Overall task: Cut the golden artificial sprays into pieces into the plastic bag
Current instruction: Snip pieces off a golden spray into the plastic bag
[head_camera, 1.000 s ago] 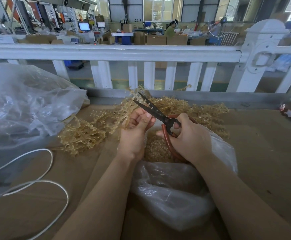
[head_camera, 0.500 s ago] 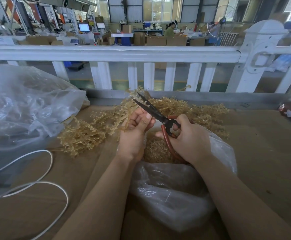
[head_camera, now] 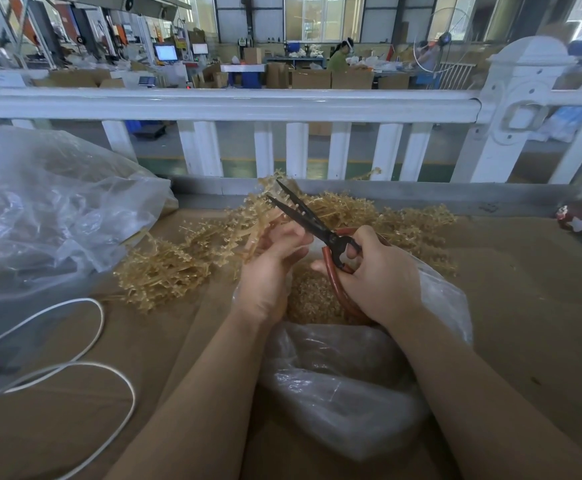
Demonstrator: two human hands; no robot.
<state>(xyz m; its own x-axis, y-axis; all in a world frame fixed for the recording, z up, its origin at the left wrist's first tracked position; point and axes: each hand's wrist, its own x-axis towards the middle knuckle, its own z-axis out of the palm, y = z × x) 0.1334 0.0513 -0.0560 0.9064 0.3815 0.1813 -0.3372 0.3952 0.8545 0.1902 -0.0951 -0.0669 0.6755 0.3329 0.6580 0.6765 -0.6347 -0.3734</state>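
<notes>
Head view shows the left hand (head_camera: 268, 268) pinching a golden spray (head_camera: 258, 223) over the plastic bag (head_camera: 317, 299) at six o'clock, right hand (head_camera: 376, 271) gripping narrowly parted scissors (head_camera: 303, 216); best snip short lengths above the opening.

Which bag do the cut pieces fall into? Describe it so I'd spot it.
Start at the brown cardboard tabletop. The small clear plastic bag lies between the forearms, under both hands, open and holding golden bits, unlike the bigger crumpled clear bag at far left.
</notes>
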